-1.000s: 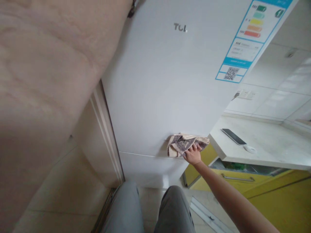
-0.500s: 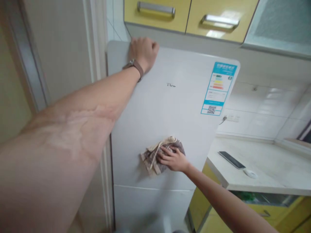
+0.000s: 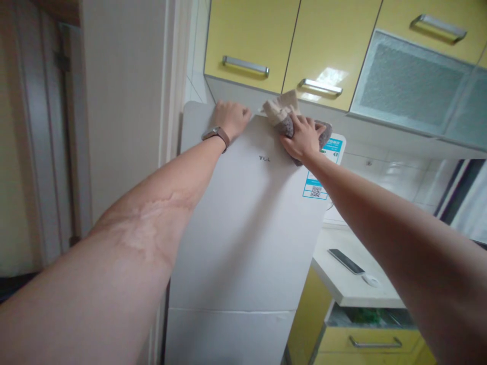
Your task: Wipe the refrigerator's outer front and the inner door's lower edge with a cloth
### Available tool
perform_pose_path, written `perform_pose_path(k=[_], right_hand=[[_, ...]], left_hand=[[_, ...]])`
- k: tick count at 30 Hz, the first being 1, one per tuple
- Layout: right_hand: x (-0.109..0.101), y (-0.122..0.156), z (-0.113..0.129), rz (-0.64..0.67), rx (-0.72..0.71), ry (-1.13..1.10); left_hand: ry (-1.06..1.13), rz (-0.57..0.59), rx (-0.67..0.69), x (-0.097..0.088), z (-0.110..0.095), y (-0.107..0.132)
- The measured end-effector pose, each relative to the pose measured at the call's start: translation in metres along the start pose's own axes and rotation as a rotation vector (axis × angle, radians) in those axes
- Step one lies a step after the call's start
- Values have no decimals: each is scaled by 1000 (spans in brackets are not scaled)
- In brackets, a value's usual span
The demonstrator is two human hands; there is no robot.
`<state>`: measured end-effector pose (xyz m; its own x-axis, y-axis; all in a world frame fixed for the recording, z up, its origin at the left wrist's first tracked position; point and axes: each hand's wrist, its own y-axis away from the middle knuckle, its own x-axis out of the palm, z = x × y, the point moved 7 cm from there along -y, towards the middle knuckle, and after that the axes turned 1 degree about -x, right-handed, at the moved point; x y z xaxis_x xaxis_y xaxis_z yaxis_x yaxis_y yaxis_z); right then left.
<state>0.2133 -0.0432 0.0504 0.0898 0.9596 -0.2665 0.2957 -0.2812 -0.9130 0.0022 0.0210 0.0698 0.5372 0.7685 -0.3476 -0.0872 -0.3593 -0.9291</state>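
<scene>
A white refrigerator (image 3: 236, 233) with a TCL mark stands in front of me. My left hand (image 3: 231, 120), with a brown-strapped watch (image 3: 216, 135) at its wrist, is closed at the top edge of the refrigerator door; its fingertips are hidden behind that edge. Higher on the door's right side, my right hand (image 3: 302, 137) holds a bunched beige and grey-brown cloth (image 3: 281, 112) at the upper edge. Part of the cloth sticks up past the edge. A blue and white energy label (image 3: 315, 191) is partly covered by my right hand and arm.
Yellow wall cabinets (image 3: 251, 38) with metal handles hang close above the refrigerator. To the right, a white counter (image 3: 365, 294) carries a dark flat phone-like object (image 3: 346, 261) and a small white item (image 3: 371, 280). A door frame (image 3: 129, 101) borders the left side.
My right hand has moved the cloth from the lower middle of the door up to its top edge. The camera has tilted upward; my left hand has stayed at the top edge.
</scene>
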Motion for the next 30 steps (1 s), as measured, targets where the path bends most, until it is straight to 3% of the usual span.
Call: perform_pose_path(k=[6, 11, 30], right_hand=[[-6, 2, 14, -11, 128, 28], [-8, 2, 8, -88, 185, -16], [-6, 9, 12, -85, 216, -25]], left_hand=[[-115, -28, 21, -3, -5, 4], [-95, -99, 17, -5, -8, 3], [-47, -59, 1, -3, -5, -4]])
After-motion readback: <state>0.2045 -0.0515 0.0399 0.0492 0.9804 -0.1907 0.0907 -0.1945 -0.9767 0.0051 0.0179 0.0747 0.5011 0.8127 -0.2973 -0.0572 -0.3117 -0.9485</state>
